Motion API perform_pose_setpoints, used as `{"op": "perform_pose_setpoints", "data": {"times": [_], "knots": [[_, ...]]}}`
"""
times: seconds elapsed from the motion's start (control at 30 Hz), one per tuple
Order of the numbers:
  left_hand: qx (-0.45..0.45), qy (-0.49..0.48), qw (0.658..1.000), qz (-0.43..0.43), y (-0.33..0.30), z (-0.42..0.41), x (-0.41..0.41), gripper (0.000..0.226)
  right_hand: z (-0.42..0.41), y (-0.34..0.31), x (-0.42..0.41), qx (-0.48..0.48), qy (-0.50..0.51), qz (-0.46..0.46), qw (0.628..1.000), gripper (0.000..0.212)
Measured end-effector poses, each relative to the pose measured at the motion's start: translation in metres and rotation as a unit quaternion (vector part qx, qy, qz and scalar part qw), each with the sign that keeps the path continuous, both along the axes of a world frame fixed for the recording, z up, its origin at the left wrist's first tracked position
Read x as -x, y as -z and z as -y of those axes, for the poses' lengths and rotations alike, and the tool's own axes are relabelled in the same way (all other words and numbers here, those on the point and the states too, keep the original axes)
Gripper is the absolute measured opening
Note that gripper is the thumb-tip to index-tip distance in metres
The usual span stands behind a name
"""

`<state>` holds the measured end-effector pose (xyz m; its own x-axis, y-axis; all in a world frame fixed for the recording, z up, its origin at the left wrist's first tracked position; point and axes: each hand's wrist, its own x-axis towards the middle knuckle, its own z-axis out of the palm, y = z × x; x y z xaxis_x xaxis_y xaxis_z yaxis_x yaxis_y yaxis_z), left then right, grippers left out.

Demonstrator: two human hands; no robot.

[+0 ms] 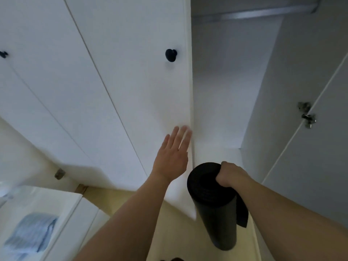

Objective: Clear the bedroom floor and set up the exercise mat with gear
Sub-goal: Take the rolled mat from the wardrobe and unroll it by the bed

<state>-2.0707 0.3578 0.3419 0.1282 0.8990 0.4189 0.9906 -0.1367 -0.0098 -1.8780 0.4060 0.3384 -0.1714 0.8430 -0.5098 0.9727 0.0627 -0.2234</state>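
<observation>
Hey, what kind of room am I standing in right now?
Probably a bedroom, at a built-in wardrobe: tall white doors with a black knob, one compartment open showing a hanging rail, and a white bed at lower left.

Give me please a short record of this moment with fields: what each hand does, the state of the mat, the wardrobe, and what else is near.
left hand: left hand open, fingers straight, at the edge of the white wardrobe door; contact not clear
right hand: right hand has its grip on the top end of the mat
mat: black exercise mat rolled, upright, loose flap on its right side
wardrobe: one compartment open, inside looks bare
door knob: black knob above the left hand
nearby: blue striped cloth at lower left
</observation>
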Motion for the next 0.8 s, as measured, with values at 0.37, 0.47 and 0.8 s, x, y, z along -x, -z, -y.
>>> {"op": "perform_pose_setpoints", "data": {"times": [0.37, 0.47, 0.8], "knots": [[0.067, 0.052, 0.973, -0.215, -0.002, -0.089, 0.010, 0.089, -0.039, 0.005, 0.001, -0.007, 0.087, -0.022, 0.996, 0.047], [0.078, 0.069, 0.970, -0.219, -0.008, -0.114, 0.016, 0.089, -0.050, 0.004, 0.011, -0.015, 0.106, -0.022, 0.994, 0.044], [0.078, 0.102, 0.966, -0.225, -0.017, -0.161, 0.030, 0.083, -0.076, -0.005, 0.039, -0.014, 0.173, -0.018, 0.985, 0.043]]}}
